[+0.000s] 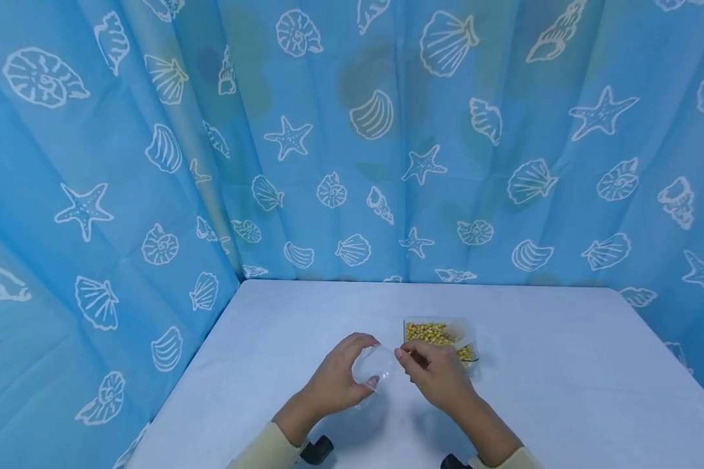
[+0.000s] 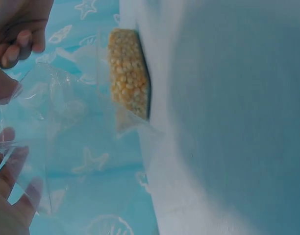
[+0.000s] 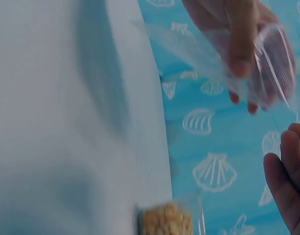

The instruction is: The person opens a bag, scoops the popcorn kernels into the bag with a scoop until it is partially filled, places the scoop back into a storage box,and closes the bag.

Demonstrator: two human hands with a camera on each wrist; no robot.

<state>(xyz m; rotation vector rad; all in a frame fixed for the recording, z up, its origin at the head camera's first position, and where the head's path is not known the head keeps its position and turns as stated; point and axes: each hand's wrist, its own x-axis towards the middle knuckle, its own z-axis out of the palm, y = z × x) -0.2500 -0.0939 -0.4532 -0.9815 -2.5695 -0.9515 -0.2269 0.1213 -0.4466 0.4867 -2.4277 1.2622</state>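
Observation:
A thin clear plastic bag (image 1: 381, 368) is held up above the white table between the two hands. My left hand (image 1: 340, 374) holds it with thumb and fingers spread around its side, the fingers showing through the film in the right wrist view. The bag's mouth (image 3: 275, 63) stands rounded there, and its lower part hangs loose. My right hand (image 1: 437, 374) pinches the near edge of the bag between thumb and fingertips. Behind the right hand sits a clear container (image 1: 475, 357) of yellow corn kernels (image 1: 425, 332), partly hidden by that hand.
A white cloth covers the table (image 1: 563, 365). Blue curtains (image 1: 328, 163) with white shell and starfish prints hang along its back and left sides. Inside the corn container lies a pale, translucent piece (image 1: 456, 331). Dark wrist devices (image 1: 317, 449) sit by the sleeves.

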